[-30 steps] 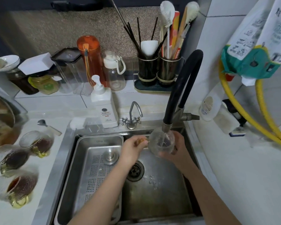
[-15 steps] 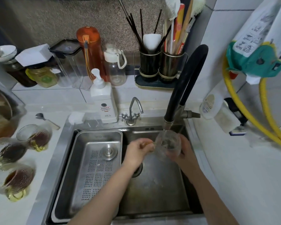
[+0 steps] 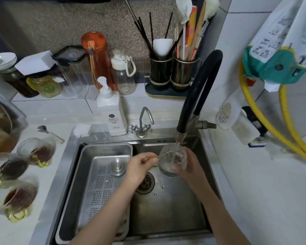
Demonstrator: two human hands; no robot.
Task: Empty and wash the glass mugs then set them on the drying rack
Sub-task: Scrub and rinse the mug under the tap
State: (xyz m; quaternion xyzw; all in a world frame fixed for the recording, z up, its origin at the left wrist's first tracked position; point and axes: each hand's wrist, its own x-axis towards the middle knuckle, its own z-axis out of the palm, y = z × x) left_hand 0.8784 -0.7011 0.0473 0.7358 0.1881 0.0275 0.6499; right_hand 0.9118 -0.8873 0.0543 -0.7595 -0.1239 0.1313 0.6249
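A clear textured glass mug point(image 3: 171, 159) sits under the black faucet point(image 3: 198, 96), with water running into it over the sink point(image 3: 168, 206). My left hand point(image 3: 140, 167) pinches its amber handle. My right hand point(image 3: 189, 167) wraps around the mug's body from the right. Three more glass mugs with brown liquid stand on the left counter: one at the back point(image 3: 36, 152), one in the middle point(image 3: 9, 169), one at the front point(image 3: 18, 200). The perforated steel drying rack point(image 3: 99, 183) fills the sink's left half.
A soap pump bottle point(image 3: 111, 114) and a small tap point(image 3: 142, 123) stand behind the sink. Bottles, jars and a utensil holder point(image 3: 171, 75) line the back ledge. A spoon point(image 3: 49, 132) lies on the left counter. Yellow hoses point(image 3: 272, 124) hang at the right.
The mug and both hands stay under the running water, shifting only slightly; the view has dipped a little.
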